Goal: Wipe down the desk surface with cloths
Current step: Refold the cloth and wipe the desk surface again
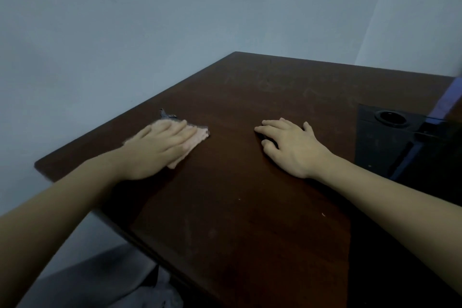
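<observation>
The left hand (160,147) lies flat with straight fingers on a pink cloth (197,136), pressing it on the dark brown desk (237,220). The right hand (290,145) rests on the bare desk with loosely bent fingers. A black object (382,142) with a round hole lies at the right edge.

Desk (250,182): dark reddish-brown wood, faint pale smudges and scuffs toward the far edge, a few tiny white specks near the middle. Cloth (197,136) near the left edge: pale pink, plain, with a small dark grey bit at its far corner. Box (385,142) at the right edge: black, with a round black recess. Wall (125,32): flat pale blue-grey.
</observation>
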`<state>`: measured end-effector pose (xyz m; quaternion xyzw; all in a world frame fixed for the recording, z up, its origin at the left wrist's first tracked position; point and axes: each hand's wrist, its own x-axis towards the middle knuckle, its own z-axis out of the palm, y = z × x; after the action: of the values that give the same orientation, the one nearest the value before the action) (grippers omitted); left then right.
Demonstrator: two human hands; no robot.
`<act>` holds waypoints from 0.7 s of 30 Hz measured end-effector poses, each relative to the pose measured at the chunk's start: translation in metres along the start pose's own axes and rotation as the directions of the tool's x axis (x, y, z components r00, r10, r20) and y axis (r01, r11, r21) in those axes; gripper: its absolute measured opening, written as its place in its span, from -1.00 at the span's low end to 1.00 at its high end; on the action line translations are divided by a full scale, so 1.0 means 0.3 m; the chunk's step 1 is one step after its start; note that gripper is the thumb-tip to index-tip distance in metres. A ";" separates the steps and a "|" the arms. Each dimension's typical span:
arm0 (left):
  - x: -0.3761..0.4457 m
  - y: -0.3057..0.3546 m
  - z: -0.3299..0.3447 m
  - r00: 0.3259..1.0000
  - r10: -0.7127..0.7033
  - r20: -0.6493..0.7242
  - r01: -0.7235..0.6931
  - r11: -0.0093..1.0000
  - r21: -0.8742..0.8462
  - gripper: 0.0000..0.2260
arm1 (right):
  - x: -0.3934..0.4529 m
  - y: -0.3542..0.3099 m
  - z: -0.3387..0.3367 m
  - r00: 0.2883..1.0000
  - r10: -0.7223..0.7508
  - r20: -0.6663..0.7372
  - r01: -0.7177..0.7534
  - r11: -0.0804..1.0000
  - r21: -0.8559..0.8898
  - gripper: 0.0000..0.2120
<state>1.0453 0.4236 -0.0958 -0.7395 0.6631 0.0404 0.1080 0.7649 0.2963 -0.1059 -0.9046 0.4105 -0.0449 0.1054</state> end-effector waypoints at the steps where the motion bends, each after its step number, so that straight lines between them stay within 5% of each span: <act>1: -0.023 -0.016 0.004 1.000 0.021 0.008 -0.021 0.999 -0.039 -0.57 | 0.000 0.001 0.000 1.000 0.000 -0.001 0.000 1.000 0.002 -0.53; 4: -0.037 -0.079 0.006 0.990 -0.139 0.003 0.138 0.981 -0.138 -0.57 | 0.000 0.002 0.001 1.000 -0.003 -0.003 0.003 1.000 0.005 -0.53; 7: 0.016 -0.120 -0.010 0.955 -0.296 0.001 0.295 0.953 -0.064 -0.51 | 0.002 0.003 -0.001 1.000 -0.002 -0.006 0.002 1.000 0.004 -0.54; 10: 0.078 -0.097 -0.031 0.946 -0.323 0.003 0.323 0.944 -0.071 -0.52 | 0.000 0.001 -0.003 1.000 -0.002 -0.012 0.002 1.000 0.011 -0.54; 18: 0.042 0.150 -0.017 1.000 0.003 0.010 -0.004 0.999 0.034 -0.53 | -0.007 -0.001 -0.007 1.000 0.004 0.002 -0.004 1.000 0.001 -0.53; 21: -0.064 0.204 0.011 0.983 0.183 0.011 -0.184 0.981 0.054 -0.26 | -0.005 0.000 -0.007 1.000 0.006 0.009 -0.006 1.000 -0.001 -0.53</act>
<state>0.9829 0.4370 -0.1015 -0.6719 0.7291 0.0342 0.1260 0.7635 0.2969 -0.1040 -0.9036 0.4128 -0.0403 0.1070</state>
